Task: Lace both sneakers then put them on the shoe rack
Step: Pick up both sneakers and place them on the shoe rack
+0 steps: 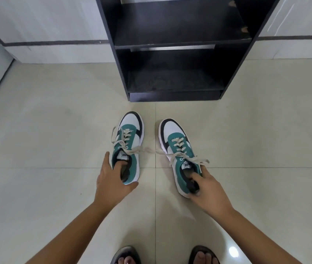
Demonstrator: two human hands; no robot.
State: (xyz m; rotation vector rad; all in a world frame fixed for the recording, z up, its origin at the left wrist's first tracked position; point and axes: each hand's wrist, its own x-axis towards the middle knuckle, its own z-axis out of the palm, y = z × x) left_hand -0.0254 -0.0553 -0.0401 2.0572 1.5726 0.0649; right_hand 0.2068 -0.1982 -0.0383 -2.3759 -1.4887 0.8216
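Note:
Two green, white and black sneakers stand side by side on the tiled floor, toes pointing at the shoe rack (172, 46). Both carry cream laces tied in loose bows. My left hand (113, 180) grips the heel of the left sneaker (130, 136), with fingers tucked inside its opening. My right hand (210, 189) holds the heel of the right sneaker (178, 143) the same way, fingers inside the collar. The black rack has dark shelves with nothing on them, the lowest one just beyond the shoes.
Pale glossy floor tiles (56, 130) spread around the shoes. A white wall with a dark stripe (46, 42) runs behind the rack. My two feet in dark sandals (126, 256) show at the bottom edge.

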